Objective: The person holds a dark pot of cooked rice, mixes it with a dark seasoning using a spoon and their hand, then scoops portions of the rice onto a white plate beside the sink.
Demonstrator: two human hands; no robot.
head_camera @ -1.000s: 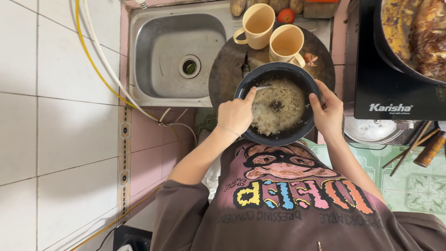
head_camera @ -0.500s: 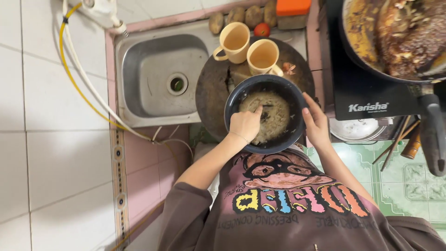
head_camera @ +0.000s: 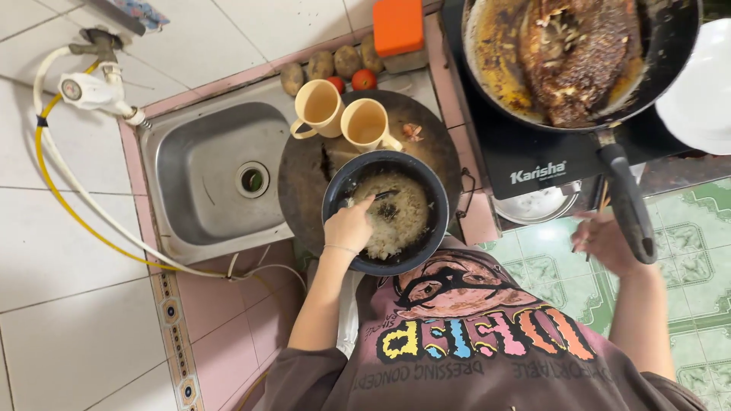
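The left hand grips the near rim of the black pot, crowded by two cups and the sink, while the right hand hangs half-open, empty, beside the pan handle.

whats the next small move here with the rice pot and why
Probably bring the right hand back to the rim of the black pot. Only the left hand is on it, reaching into the rice, while the right hangs off by the frying pan's handle.
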